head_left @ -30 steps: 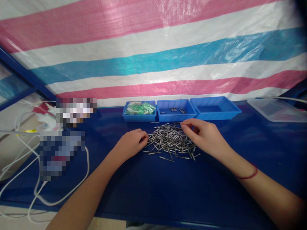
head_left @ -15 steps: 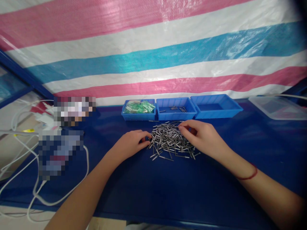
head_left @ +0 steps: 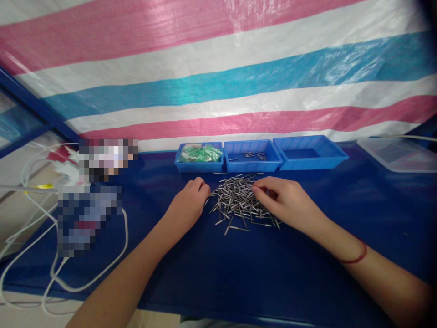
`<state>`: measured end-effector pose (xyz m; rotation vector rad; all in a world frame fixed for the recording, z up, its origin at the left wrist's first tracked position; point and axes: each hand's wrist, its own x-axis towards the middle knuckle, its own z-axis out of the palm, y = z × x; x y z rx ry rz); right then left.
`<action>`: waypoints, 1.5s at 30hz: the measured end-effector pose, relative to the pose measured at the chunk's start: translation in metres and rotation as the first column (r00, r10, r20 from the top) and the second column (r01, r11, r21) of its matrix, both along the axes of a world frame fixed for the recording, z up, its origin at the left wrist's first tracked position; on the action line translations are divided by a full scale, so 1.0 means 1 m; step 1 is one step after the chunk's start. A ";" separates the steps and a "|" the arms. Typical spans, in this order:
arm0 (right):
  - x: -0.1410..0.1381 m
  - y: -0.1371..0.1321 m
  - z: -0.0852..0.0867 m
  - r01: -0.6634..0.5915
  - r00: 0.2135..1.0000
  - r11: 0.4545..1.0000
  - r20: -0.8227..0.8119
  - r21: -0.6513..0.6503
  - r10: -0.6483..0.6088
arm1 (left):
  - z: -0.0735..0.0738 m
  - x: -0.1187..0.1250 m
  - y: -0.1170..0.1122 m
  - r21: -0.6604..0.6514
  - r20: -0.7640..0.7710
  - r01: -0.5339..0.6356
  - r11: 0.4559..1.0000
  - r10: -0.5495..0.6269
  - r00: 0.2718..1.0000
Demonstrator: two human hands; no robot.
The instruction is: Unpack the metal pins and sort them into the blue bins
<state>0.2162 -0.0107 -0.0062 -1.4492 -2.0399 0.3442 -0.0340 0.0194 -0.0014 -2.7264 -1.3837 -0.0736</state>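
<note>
A heap of silver pop rivets [head_left: 237, 200] lies loose on the blue tabletop, some of them scattered along its front edge. At the heap's left side is my left hand [head_left: 189, 200], fingers curled in, with thin rivet ends showing at the fingertips. My right hand [head_left: 290, 198] reaches over the heap's right side, thumb and forefinger pinched together at the pile. Whatever is between those two fingertips is too small to make out. Behind the heap, the middle blue bin [head_left: 252, 161] has several rivets on its floor.
Left of the middle bin, a blue bin [head_left: 180, 167] holds green-and-clear plastic packets [head_left: 201, 153]. A larger blue bin [head_left: 314, 161] stands to its right, then a clear plastic lid or tray [head_left: 392, 157]. White cables [head_left: 124, 228] loop at the left beside blurred-out items. A striped sheet [head_left: 205, 86] hangs behind.
My left hand has drawn slightly away from the heap and its fingers have curled closed, with rivet ends at the tips. My right hand has shifted slightly, still pinched. Front rivets have moved a little.
</note>
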 end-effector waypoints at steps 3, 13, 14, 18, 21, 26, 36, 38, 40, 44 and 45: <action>-0.005 -0.004 -0.001 -0.032 0.999 0.999 0.025 -0.010 0.033 | 0.007 0.001 -0.003 0.025 0.017 -0.028 0.999 0.028 0.999; -0.031 -0.025 0.003 -0.262 0.930 0.963 -0.281 -0.064 0.235 | 0.019 0.026 -0.033 -0.036 0.647 0.268 0.963 -0.182 0.740; -0.031 -0.026 0.002 -0.262 0.925 0.961 -0.306 -0.086 0.225 | 0.017 0.026 -0.034 -0.068 0.689 0.250 0.966 -0.136 0.712; -0.033 -0.026 -0.001 -0.260 0.899 0.956 -0.396 -0.136 0.188 | 0.012 0.027 -0.033 -0.209 0.757 0.217 0.954 0.017 0.654; -0.033 -0.026 -0.003 -0.262 0.888 0.953 -0.426 -0.152 0.176 | 0.013 0.028 -0.032 -0.222 0.754 0.240 0.945 0.010 0.656; -0.034 -0.025 -0.001 -0.316 0.860 0.924 -0.477 -0.217 0.182 | 0.015 0.029 -0.033 -0.200 0.783 0.263 0.944 -0.008 0.622; -0.031 -0.026 -0.005 -0.156 0.916 0.987 -0.381 -0.045 0.128 | 0.007 0.029 -0.028 -0.222 0.781 0.194 0.956 0.055 0.622; -0.030 -0.027 -0.003 -0.157 0.934 0.986 -0.318 0.048 0.164 | 0.007 0.029 -0.028 -0.223 0.776 0.222 0.949 0.035 0.629; -0.030 -0.028 -0.001 -0.171 0.939 0.978 -0.280 0.121 0.198 | 0.008 0.029 -0.028 -0.215 0.775 0.268 0.939 -0.003 0.632; -0.030 -0.031 0.003 -0.188 0.932 0.964 -0.276 0.189 0.235 | 0.011 0.027 -0.027 -0.211 0.773 0.351 0.912 -0.064 0.631; -0.031 -0.031 0.003 -0.199 0.927 0.959 -0.280 0.201 0.251 | 0.011 0.026 -0.027 -0.219 0.764 0.369 0.903 -0.076 0.640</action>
